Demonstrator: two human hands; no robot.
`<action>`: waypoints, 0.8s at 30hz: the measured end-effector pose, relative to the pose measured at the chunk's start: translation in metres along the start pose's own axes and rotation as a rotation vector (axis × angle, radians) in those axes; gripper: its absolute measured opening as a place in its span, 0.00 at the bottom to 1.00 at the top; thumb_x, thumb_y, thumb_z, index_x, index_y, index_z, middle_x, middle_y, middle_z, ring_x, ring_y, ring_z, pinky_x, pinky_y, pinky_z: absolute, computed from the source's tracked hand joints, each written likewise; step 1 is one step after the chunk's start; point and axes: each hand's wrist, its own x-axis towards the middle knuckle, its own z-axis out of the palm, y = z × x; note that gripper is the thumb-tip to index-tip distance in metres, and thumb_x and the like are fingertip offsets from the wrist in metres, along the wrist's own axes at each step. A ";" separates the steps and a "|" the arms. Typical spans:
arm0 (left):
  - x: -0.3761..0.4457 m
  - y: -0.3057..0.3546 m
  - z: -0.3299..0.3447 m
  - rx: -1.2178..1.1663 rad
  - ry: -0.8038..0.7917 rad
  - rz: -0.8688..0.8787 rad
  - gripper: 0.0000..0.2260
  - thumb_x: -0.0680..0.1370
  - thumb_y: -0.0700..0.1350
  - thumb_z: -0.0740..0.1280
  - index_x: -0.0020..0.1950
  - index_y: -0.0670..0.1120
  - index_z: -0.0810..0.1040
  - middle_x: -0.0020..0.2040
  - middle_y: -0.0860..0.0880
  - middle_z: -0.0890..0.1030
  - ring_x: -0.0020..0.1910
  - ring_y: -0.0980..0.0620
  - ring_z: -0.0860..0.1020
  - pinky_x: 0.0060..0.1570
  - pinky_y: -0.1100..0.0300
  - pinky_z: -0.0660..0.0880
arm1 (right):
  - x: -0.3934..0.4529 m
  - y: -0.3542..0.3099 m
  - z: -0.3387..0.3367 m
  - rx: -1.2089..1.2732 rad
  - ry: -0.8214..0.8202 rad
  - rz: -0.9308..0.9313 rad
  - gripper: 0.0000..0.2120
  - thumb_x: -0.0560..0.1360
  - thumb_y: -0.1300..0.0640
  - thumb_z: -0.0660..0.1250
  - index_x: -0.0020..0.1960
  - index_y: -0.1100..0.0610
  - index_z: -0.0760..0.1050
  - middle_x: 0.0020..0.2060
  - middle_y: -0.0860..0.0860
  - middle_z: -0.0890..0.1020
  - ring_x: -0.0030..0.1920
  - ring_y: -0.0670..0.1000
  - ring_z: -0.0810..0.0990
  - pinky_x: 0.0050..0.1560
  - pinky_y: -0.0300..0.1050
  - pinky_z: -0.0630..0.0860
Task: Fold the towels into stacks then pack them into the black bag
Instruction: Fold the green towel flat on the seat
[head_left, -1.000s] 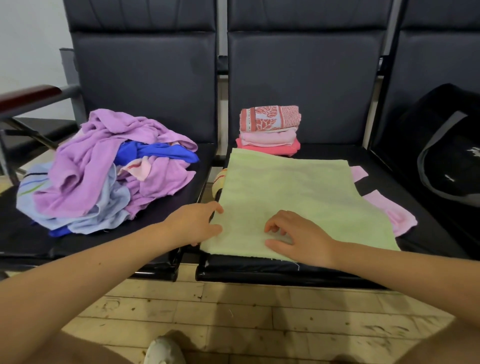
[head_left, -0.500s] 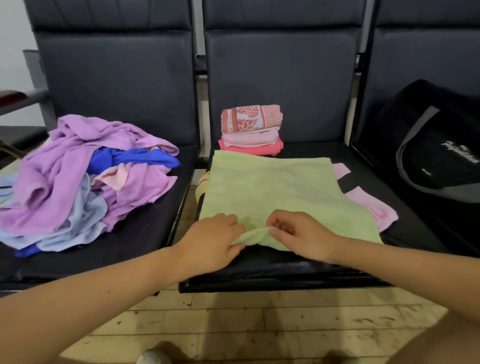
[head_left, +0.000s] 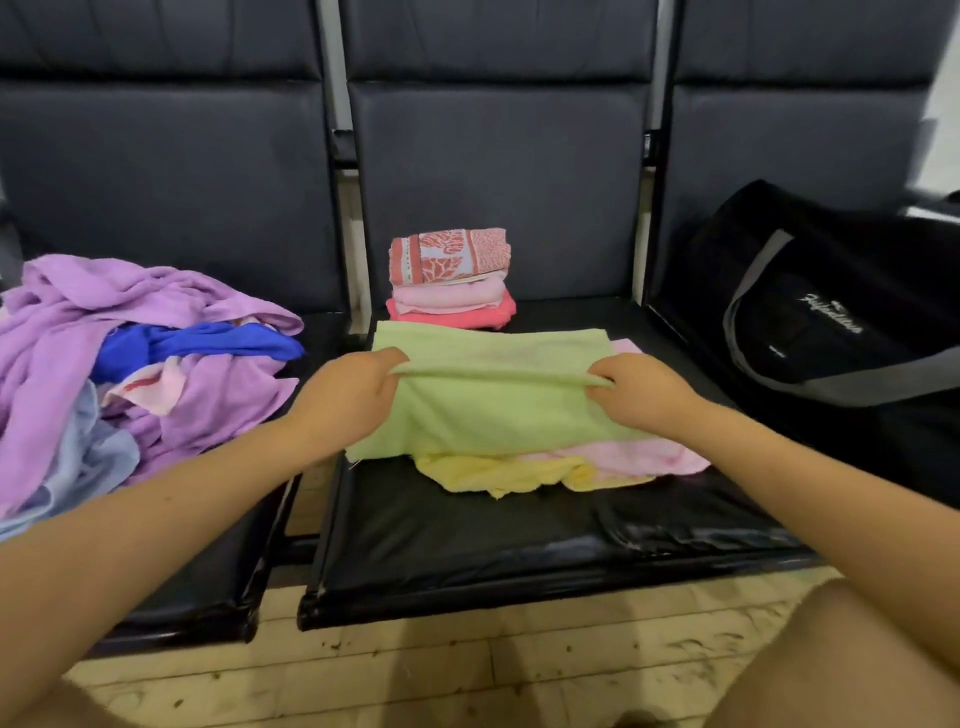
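Note:
A light green towel (head_left: 483, 405) lies on the middle black seat (head_left: 519, 545), its near edge lifted and carried over toward the far edge. My left hand (head_left: 348, 395) pinches that edge at its left end and my right hand (head_left: 634, 389) pinches it at the right end. Under the green towel lie a yellow towel (head_left: 498, 475) and a pink towel (head_left: 649, 457). A folded stack (head_left: 451, 278) of a patterned, a pale pink and a coral towel stands at the back of the same seat. The black bag (head_left: 821, 312) with grey straps sits on the right seat.
A loose heap of purple, blue and pale blue towels (head_left: 124, 374) covers the left seat. Dark seat backs rise behind all three seats. Worn wooden floor (head_left: 467, 665) shows below the seat fronts, with my knee at the bottom right.
Both hands took hold of the green towel's near edge and lifted it away from me, folding it over. The yellow and pink towels beneath came into view.

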 end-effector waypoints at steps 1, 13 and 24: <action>0.003 0.000 -0.001 -0.010 0.014 -0.014 0.14 0.81 0.39 0.58 0.64 0.43 0.76 0.55 0.41 0.81 0.52 0.40 0.78 0.50 0.52 0.73 | 0.002 0.008 -0.003 0.000 0.051 0.025 0.10 0.78 0.57 0.60 0.48 0.58 0.80 0.45 0.52 0.81 0.48 0.56 0.78 0.41 0.44 0.68; 0.026 0.000 0.003 -0.734 0.071 -0.446 0.13 0.82 0.49 0.59 0.63 0.46 0.76 0.56 0.50 0.77 0.56 0.49 0.75 0.59 0.55 0.71 | -0.009 0.030 -0.010 1.080 0.125 0.455 0.16 0.78 0.48 0.64 0.57 0.58 0.77 0.55 0.53 0.80 0.58 0.54 0.77 0.65 0.55 0.72; 0.017 0.021 0.030 -0.390 -0.426 -0.360 0.16 0.82 0.52 0.55 0.64 0.48 0.75 0.61 0.53 0.74 0.58 0.54 0.70 0.56 0.62 0.65 | -0.019 0.033 0.009 0.537 -0.164 0.415 0.17 0.76 0.44 0.60 0.46 0.57 0.78 0.44 0.52 0.83 0.47 0.52 0.80 0.53 0.52 0.74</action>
